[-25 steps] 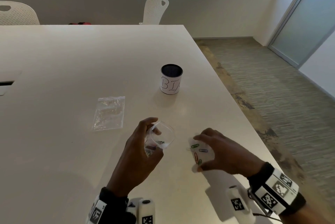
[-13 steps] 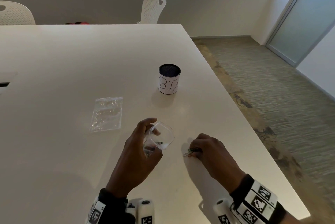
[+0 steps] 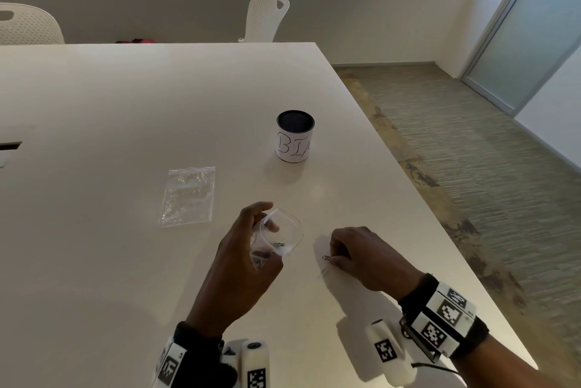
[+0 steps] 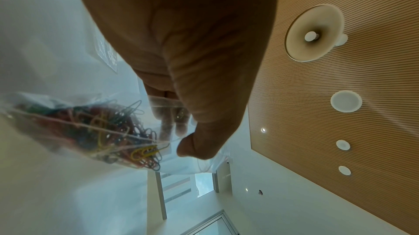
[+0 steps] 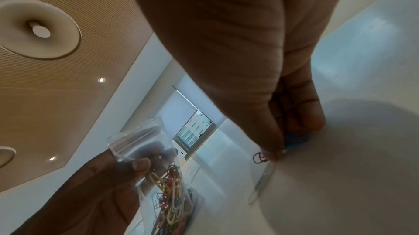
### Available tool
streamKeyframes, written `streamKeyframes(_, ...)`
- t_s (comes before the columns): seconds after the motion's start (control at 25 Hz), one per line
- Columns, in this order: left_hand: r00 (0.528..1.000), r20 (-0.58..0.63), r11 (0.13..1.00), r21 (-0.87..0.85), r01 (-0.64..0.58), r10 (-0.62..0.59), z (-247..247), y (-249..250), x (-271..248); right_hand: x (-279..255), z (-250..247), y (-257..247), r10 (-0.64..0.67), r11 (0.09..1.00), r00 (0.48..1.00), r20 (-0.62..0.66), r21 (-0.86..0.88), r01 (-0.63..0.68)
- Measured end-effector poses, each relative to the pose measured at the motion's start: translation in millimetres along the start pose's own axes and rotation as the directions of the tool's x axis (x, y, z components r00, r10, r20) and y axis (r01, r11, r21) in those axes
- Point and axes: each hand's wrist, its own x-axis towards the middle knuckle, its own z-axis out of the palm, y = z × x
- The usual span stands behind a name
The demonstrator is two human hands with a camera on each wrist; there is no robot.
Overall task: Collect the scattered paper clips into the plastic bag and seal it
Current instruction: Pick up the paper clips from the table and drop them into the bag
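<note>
The left hand (image 3: 245, 258) held the plastic bag (image 3: 279, 235) just above the tabletop (image 3: 110, 111), fingers and thumb curled round its upper part so that the mouth stood open toward 2 o'clock. A tangle of coloured paper clips (image 4: 113, 131) already lay in the bottom of the bag.

At 3 o'clock of the bag, close by, the right hand (image 3: 367, 257) was down on the tabletop. Its fingers (image 5: 301, 113) were bunched together, pinching a small cluster of loose clips (image 5: 294, 138) against the surface; a red clip (image 3: 326, 258) protruded at the thumb tip. How many clips were in the pinch could not be told.

Judgement: gathering appeared nearly complete, sealing not yet begun. To do this step well, the pinch should close fully under the clips before lifting, as thin wire slips on a smooth top. The bag mouth should be kept wide and level, and the clips released well inside it.

A second, flat plastic bag (image 3: 188, 196) lay at 10 o'clock and a cup marked "BIN" (image 3: 295, 137) at 12 o'clock, both well apart.
</note>
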Motion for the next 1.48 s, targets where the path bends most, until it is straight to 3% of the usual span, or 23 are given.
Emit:
streamKeyframes(0.2, 1.000, -0.008, 1.000, 0.005, -0.009, 0.010, -0.1, -1.6, -0.3, 0.1, -5.2, 5.9, 0.045, 0.961, 0.994, -0.095, 0.277, -0.017)
streamKeyframes(0.36, 1.000, 0.001, 1.000, 0.002, -0.006, 0.006, 0.1, -2.8, 0.7, -9.1, -25.6, -9.5, 0.101, 0.770, 0.982, -0.159, 0.637, 0.024)
streamKeyframes(0.48, 1.000, 0.008, 1.000, -0.002, -0.012, 0.012, -0.4, -2.3, 1.1, -17.3, -46.1, -33.7, 0.051, 0.664, 0.978, -0.200, 0.738, 0.116)
streamKeyframes(0.56, 1.000, 0.009, 1.000, 0.003, -0.014, 0.014, -0.5, -2.7, 1.4, -17.6, -55.1, -51.0, -0.025, 0.685, 0.965, -0.263, 0.698, 0.208)
streamKeyframes(0.68, 1.000, 0.014, 1.000, 0.020, -0.010, 0.010, -0.4, -4.2, 1.8, -9.6, -55.2, -73.1, -0.186, 0.821, 0.907, -0.377, 0.448, 0.354)
streamKeyframes(0.8, 1.000, 0.019, 1.000, 0.015, 0.011, -0.011, -0.9, -4.3, 1.7, -2.1, -49.7, -86.8, -0.292, 0.899, 0.887, -0.359, 0.213, 0.382)
streamKeyframes(0.96, 1.000, 0.011, 1.000, 0.004, 0.000, 0.000, -2.5, -4.6, 1.6, 0.8, -51.3, -95.4, -0.329, 0.902, 0.893, -0.308, 0.176, 0.394)
streamKeyframes(1.04, 1.000, 0.009, 1.000, 0.004, -0.006, 0.006, -3.0, -4.0, 2.0, 0.0, -57.4, -94.4, -0.337, 0.895, 0.878, -0.341, 0.174, 0.411)
streamKeyframes(1.2, 1.000, 0.004, 1.000, -0.022, -0.018, 0.018, -4.5, -1.9, 0.4, -0.9, -69.3, -63.8, -0.225, 0.905, 0.875, -0.429, 0.240, 0.350)
streamKeyframes(1.28, 1.000, -0.002, 0.999, -0.028, -0.025, 0.025, -5.1, -1.6, -0.4, -1.9, -66.2, -38.9, -0.169, 0.941, 0.913, -0.371, 0.213, 0.261)
streamKeyframes(1.36, 0.999, -0.001, 0.999, -0.026, -0.032, 0.032, -5.5, -2.0, -0.4, -5.4, -53.9, -17.8, -0.149, 0.969, 0.961, -0.235, 0.157, 0.189)
streamKeyframes(1.48, 0.999, 0.004, 0.999, -0.017, -0.035, 0.035, -5.1, -3.1, -0.2, -14.6, -23.8, -5.9, -0.182, 0.981, 0.983, -0.005, 0.066, 0.182)
